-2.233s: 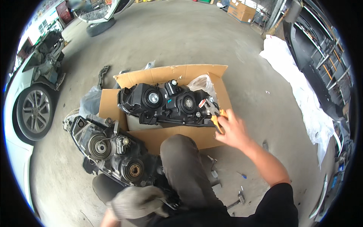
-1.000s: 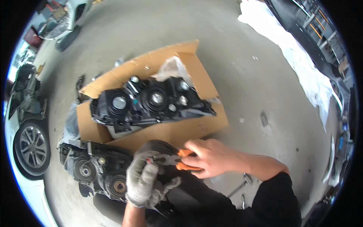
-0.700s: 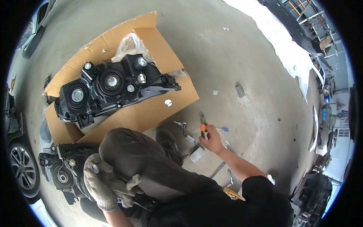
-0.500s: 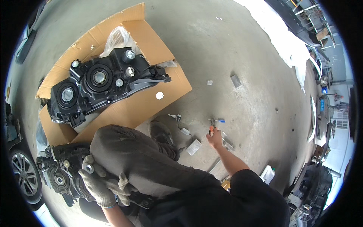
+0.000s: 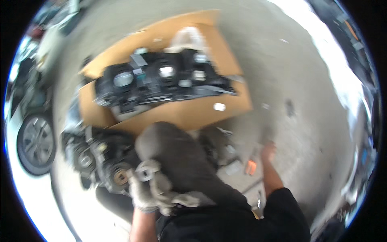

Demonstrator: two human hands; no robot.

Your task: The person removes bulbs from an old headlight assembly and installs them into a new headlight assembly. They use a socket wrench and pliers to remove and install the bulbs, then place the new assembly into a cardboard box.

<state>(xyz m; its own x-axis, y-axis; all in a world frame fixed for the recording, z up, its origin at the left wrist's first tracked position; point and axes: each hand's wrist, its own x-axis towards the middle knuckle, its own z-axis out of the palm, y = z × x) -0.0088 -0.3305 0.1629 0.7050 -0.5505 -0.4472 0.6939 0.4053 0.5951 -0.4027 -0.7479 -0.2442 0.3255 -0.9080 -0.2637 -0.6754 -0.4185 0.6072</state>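
My left hand (image 5: 141,192) wears a pale knit glove and is closed around a small silver ring-shaped piece (image 5: 145,173). Bunched against the same hand, over my lap, is what looks like a loose second glove (image 5: 186,200). Just left of it lies a used, dusty black headlight (image 5: 93,159), back side up, with a brownish round opening. My bare right hand (image 5: 268,152) is low over the floor, smeared by motion; its fingers cannot be made out. Beside it on the floor are orange-handled pliers (image 5: 250,166).
A second black headlight (image 5: 165,78) rests on an opened cardboard box (image 5: 189,117) with clear plastic wrap (image 5: 188,39). My bent knee (image 5: 163,137) lies between the box and me. A grey block (image 5: 233,167) sits near my shoe. A car wheel (image 5: 36,144) stands at the left.
My right hand has let go of the pliers, which now lie on the floor nearer me. The view has swung left, shifting everything rightward; my left hand still keeps the silver piece.
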